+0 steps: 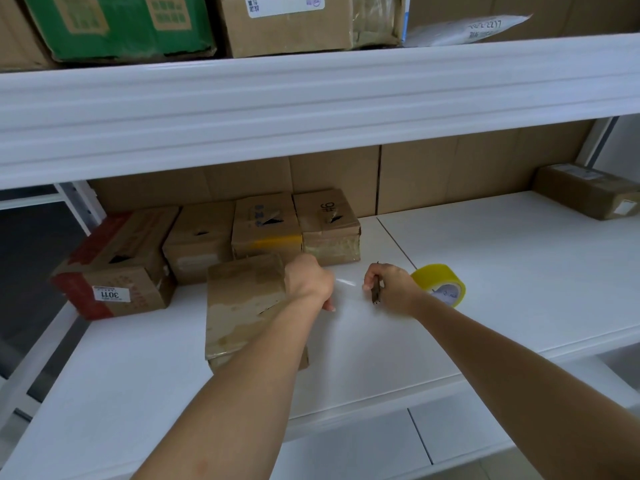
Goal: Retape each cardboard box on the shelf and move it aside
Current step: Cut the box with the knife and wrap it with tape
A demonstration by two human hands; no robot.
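Left hand (309,279) and right hand (391,287), arms outstretched, pinch clear tape (348,289) taut beside the box (242,299).

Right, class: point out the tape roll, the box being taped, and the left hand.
tape roll (441,284), head view, yellow outer band.
box (242,299), head view, top face.
left hand (308,280), head view, back of hand.

Both hands, left (308,278) and right (391,285), stretch clear tape (348,289) beside a box (246,303) on the shelf (485,271).
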